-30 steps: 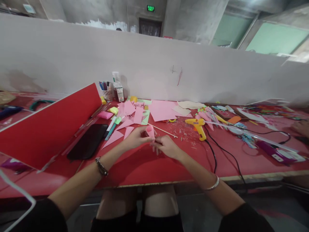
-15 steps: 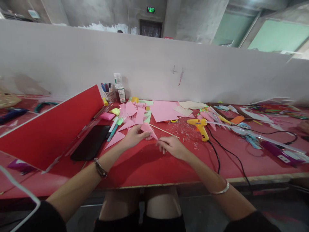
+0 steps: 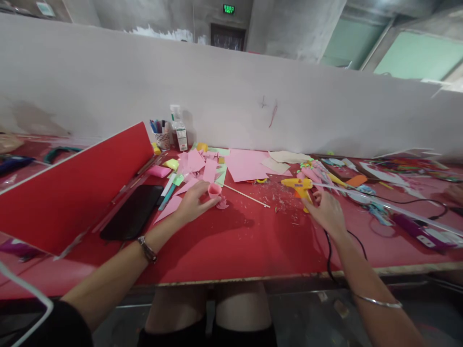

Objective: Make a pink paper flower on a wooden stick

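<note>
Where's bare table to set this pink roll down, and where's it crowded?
Bare: the table between left hand and right hand, from the wooden stick to the near edge. Crowded: pink paper scraps behind the left hand; glue gun and cord by the right.

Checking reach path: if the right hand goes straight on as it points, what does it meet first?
Probably the yellow glue gun: the right hand points up-left at its handle, with the fingertips close by. Whether they touch it is unclear from this view.
</note>
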{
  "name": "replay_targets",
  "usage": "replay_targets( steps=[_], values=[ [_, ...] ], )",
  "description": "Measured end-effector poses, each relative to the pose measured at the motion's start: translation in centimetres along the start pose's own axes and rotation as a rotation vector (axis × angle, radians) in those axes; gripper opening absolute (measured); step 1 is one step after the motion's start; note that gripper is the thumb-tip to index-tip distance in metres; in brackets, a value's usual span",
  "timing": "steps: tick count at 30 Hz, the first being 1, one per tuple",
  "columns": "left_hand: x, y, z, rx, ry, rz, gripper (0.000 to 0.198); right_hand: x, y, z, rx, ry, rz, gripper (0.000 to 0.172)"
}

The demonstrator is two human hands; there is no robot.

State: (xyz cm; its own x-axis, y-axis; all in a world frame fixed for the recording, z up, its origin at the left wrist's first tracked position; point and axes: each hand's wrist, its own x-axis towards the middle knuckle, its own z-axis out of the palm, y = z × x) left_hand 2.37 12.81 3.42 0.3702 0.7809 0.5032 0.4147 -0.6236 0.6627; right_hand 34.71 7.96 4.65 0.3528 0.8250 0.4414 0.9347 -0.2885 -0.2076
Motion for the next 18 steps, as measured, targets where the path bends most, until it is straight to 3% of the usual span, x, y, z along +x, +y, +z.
replay_targets(
  steps=[3, 6, 10, 13, 16, 18],
  values=[
    [0.0, -0.5, -0.2, 0.154, 0.039, 0.146, 0.017, 1.0, -0.2, 0.9, 0.005, -0.126, -0.038, 0.026],
    [0.0, -1.2, -0.6, 0.240, 0.018, 0.223, 0.013, 1.8, -0.7, 1.4, 0.005, -0.196, 0.033, 0.023],
    [-0.1, -1.8, -1.1, 0.313, -0.036, 0.091, 0.013, 2.6, -1.9, 1.0, 0.095, -0.082, 0.026, 0.023],
    [-0.1, -2.0, -1.3, 0.332, -0.084, -0.036, 0.013, 2.9, -3.8, -0.1, 0.280, 0.000, -0.064, 0.020],
    [-0.1, -2.4, -1.4, 0.362, -0.116, -0.076, 0.010, 2.7, -6.4, -1.1, 0.423, 0.089, -0.172, 0.021],
    [-0.1, -2.6, -1.4, 0.392, -0.125, -0.082, 0.009, 2.0, -8.3, -1.1, 0.508, 0.042, -0.217, 0.031]
  ],
)
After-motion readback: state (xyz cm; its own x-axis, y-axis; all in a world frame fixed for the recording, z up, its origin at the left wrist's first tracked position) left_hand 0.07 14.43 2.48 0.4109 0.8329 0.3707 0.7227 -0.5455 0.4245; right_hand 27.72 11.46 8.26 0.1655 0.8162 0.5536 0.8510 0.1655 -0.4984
